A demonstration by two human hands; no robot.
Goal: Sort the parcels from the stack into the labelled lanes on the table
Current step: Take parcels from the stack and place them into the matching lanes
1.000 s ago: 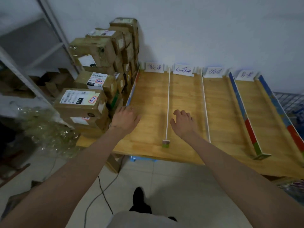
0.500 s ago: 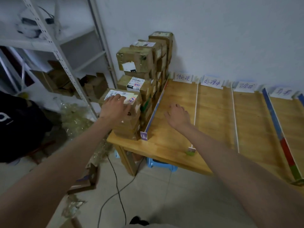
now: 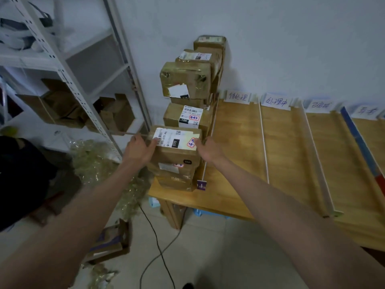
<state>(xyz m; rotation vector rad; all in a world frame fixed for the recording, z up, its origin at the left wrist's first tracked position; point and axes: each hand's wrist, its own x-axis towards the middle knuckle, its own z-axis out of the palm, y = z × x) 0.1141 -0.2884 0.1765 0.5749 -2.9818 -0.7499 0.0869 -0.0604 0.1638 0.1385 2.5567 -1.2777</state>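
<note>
The left hand [image 3: 139, 148] is pressed flat against the left side of a brown cardboard parcel with a white shipping label on top [image 3: 177, 146], fingers extended along its upper left edge. The right hand [image 3: 208, 148] is pressed against the opposite, right side of the same parcel, so the parcel is clamped between both palms. This parcel is the nearest, topmost item of the front column in the stack of brown taped cardboard parcels [image 3: 191, 97], which occupies the left end of the light wooden table [image 3: 239, 155], against the wall. Directly below the clamped parcel lie further cartons; behind it sits a second labelled carton [image 3: 185, 117], and behind that the columns rise higher. A thin white divider rail with a purple end cap [image 3: 201, 185] runs just beside the stack on its right. Beyond the rail, the table surface is divided by further rails into parallel lanes, each headed by a white handwritten paper lane label [image 3: 237, 97] at the wall end. A grey perforated metal shelving rack [image 3: 68, 80] stands to the left of the table. A black cable [image 3: 160, 253] lies on the tiled floor below.
</note>
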